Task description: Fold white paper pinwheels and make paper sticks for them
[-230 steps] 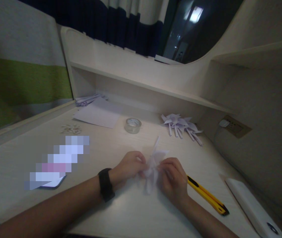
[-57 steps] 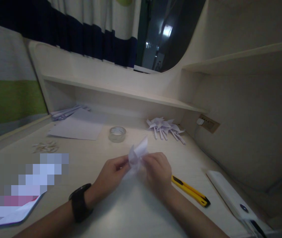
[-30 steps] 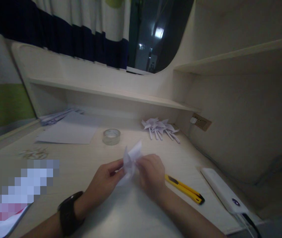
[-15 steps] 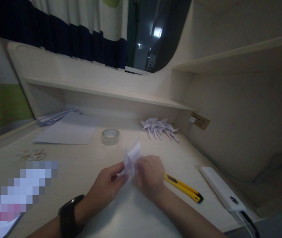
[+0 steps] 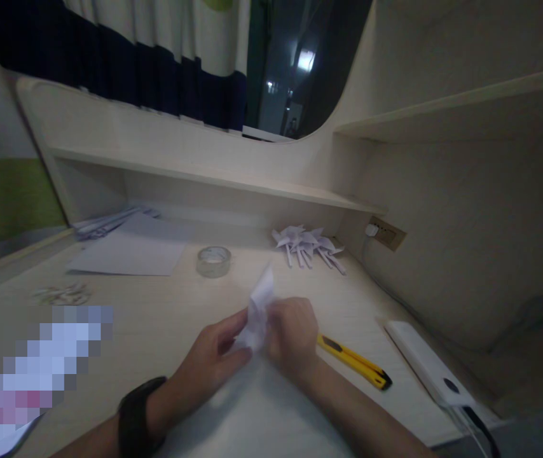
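A small folded white paper piece point(image 5: 259, 306) stands between both hands above the pale desk point(image 5: 166, 318). My left hand point(image 5: 214, 362), with a black band on its wrist, pinches the paper's lower left side. My right hand point(image 5: 293, 337) is curled around the paper's right side, fingers pressed on it. The part of the paper inside the fingers is hidden.
A yellow utility knife point(image 5: 353, 361) lies just right of my right hand. A tape roll point(image 5: 213, 261), a flat paper sheet point(image 5: 131, 253), a heap of folded paper pieces point(image 5: 307, 245), small scraps point(image 5: 59, 294) and a white device point(image 5: 428, 369) lie around.
Both hands have kept hold of the paper throughout. Since the last frames the paper has turned slightly upright and the fingers have shifted on it. The view has swung a little.
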Demonstrator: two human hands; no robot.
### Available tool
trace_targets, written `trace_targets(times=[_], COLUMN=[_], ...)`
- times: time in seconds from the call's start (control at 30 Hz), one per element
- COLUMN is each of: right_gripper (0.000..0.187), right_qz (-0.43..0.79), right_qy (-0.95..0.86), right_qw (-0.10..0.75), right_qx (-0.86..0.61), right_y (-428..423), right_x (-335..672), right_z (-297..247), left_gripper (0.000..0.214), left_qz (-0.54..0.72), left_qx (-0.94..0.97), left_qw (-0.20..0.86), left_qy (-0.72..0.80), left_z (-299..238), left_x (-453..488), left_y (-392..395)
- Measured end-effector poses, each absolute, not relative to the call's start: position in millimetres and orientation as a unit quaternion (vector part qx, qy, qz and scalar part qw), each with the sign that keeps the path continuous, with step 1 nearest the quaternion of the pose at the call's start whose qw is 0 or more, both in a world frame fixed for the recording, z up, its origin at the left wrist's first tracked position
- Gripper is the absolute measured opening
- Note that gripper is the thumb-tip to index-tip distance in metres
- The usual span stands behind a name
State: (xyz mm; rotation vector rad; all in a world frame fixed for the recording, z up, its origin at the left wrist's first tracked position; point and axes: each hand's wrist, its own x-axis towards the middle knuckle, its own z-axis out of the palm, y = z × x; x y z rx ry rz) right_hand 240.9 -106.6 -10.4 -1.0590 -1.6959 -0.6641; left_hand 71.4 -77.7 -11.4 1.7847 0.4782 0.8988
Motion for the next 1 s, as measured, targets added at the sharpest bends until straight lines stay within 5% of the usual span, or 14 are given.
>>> trace_targets(times=[0.4, 0.7, 1.0], right_gripper=[0.010, 0.009, 0.010], right_qz=[-0.104, -0.130, -0.159], right_qy=[-0.710, -0.718, -0.748], right_qw=[0.538, 0.529, 0.518], right_qx=[-0.442, -0.433, -0.383], right_y=[-107.7, -110.8, -122.2], right_x=[242.7, 235.8, 230.3], right_z=[-2.6, -5.8, -1.8], left_gripper=[0.031, 0.024, 0.023], left_qz=[0.378, 0.364, 0.342], left_qx=[0.740, 0.798, 0.766], left_qw=[0.474, 0.381, 0.489], left_qy=[0.293, 0.292, 0.238], left_z=[18.1, 6.5, -1.6], left_x=[55.9, 53.8, 56.1], left_y=[-64.7, -56.9, -63.8])
